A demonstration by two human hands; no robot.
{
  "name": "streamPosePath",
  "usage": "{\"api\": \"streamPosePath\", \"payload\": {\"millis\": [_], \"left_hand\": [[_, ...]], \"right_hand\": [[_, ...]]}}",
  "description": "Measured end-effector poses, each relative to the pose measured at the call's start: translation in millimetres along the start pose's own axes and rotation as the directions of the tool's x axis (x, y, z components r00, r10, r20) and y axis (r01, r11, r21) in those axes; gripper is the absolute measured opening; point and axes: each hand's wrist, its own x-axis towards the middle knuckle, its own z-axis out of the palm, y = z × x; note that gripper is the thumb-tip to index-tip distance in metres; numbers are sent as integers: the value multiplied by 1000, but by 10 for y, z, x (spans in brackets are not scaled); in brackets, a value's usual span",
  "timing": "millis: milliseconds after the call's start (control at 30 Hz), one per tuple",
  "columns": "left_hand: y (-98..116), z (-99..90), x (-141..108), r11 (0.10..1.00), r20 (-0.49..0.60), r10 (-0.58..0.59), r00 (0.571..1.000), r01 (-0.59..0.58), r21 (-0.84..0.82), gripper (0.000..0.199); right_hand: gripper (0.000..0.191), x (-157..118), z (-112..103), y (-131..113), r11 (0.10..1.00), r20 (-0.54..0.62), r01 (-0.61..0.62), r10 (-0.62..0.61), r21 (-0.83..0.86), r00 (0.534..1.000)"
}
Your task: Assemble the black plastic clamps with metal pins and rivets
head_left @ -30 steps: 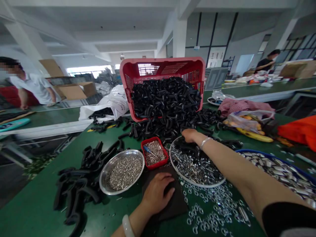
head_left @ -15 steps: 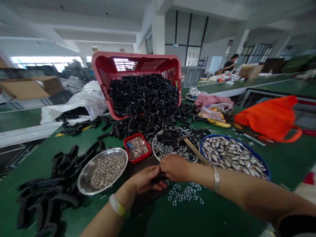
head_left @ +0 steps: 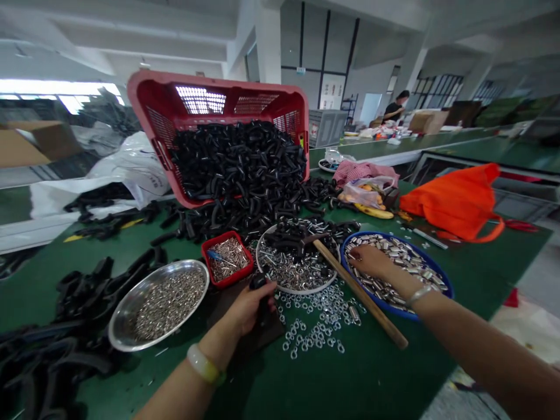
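Currently: left hand (head_left: pixel 250 310) curled shut around small black part (head_left: pixel 258 282) at table (head_left: pixel 70 303) edge | right hand (head_left: pixel 371 261) spread over metal sleeves (head_left: pixel 406 256) in blue tray (head_left: pixel 447 284) | risk: an elbow knocking the hammer (head_left: pixel 359 293) resting on the round tray (head_left: pixel 338 252) could scatter loose rings (head_left: pixel 315 332).

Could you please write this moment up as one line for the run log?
Left hand: black piece | Right hand: metal sleeves, blue tray

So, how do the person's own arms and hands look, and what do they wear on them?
The left hand and right hand are bare, without gloves, and no sleeves show on the forearms. The left wrist wears a thick, pale jade-like bangle with a yellow-green patch; the right wears a thin silver bangle.
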Motion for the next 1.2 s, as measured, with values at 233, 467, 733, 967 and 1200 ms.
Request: {"api": "streamPosePath", "payload": {"millis": [233,467,733,967,1200], "left_hand": [[33,103,-70,542,208,192,959,-280,792,26],[-104,534,-21,-47,295,132,946,-291,955,22],[-201,493,-28,96,258,275,926,-293,951,21],[-173,365,-113,947,-39,95,995,-79,310,25],[-194,415,-287,978,-113,-14,993,-9,-207,38]], "right_hand": [[20,30,-50,-46,935,-98,-59,99,351,990],[35,-638,-47,-590,252,94,-73,-76,965,993],[36,-850,209,-900,55,135,-132,-46,990,990],[33,-875,198,-1168,35,139,-136,-129,990,982],[48,-953,210,-1374,458,-63,193,-284,868,957]]}}
